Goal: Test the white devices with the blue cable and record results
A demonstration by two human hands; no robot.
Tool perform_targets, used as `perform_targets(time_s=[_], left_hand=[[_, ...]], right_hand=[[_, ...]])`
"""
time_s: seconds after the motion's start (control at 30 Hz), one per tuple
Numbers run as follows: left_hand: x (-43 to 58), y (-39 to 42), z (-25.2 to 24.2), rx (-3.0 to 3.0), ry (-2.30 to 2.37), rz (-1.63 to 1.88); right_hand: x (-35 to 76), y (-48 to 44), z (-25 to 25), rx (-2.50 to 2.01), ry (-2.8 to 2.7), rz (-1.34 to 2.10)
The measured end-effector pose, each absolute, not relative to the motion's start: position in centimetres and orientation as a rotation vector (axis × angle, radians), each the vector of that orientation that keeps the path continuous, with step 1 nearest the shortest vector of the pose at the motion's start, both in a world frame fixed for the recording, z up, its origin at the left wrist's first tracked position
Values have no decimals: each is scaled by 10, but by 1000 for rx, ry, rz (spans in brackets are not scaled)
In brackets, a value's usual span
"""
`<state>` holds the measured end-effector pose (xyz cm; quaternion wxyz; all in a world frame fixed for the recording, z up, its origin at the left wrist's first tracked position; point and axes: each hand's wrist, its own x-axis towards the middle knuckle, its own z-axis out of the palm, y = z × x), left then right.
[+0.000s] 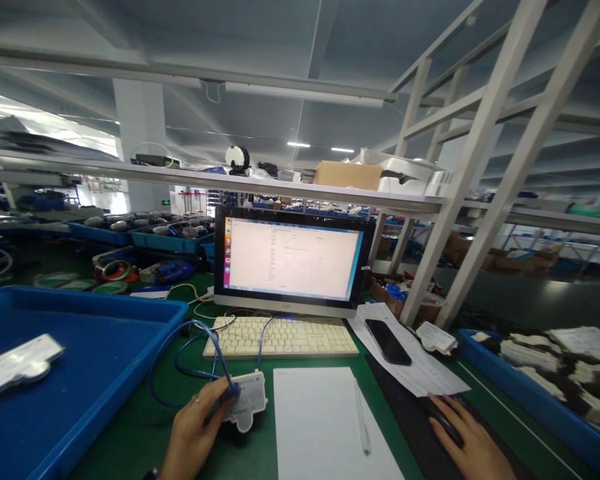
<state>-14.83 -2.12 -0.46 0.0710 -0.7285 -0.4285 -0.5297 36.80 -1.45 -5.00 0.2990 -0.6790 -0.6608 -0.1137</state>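
Observation:
My left hand [196,427] is closed at the end of a blue cable [223,357], pinching it where it meets a small white plastic device [250,399] with a printed label. The cable loops over the green bench beside the keyboard [285,337]; part of its end is hidden by my fingers. At the right, my right hand [467,437] rests over a black computer mouse [446,427] on a dark mouse pad [405,427]. Between my hands lie a sheet of white paper [315,420] and a clear pen [361,417].
A monitor [290,260] stands behind the keyboard. One white device [23,360] lies in the blue tray [145,320] on the left. A phone [387,341] sits on papers. Several white devices fill a blue bin [570,413] at right. A metal shelf [280,190] spans above.

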Motion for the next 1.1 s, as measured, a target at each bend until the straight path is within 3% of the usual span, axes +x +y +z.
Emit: perform_targets(time_s=[0.53,0.83,1.1], left_hand=[[-147,-19,-1,-2165,-1247,-1590],[-153,-42,26,-2168,-1560,-1558],[-200,-73,26,-2061,-1722,-1027]], right_hand=[[372,-11,-56,-1781,-1777,-397],[366,-13,-49,-1643,-1771,-836],[296,-6,-16,-1132,-2291,-902]])
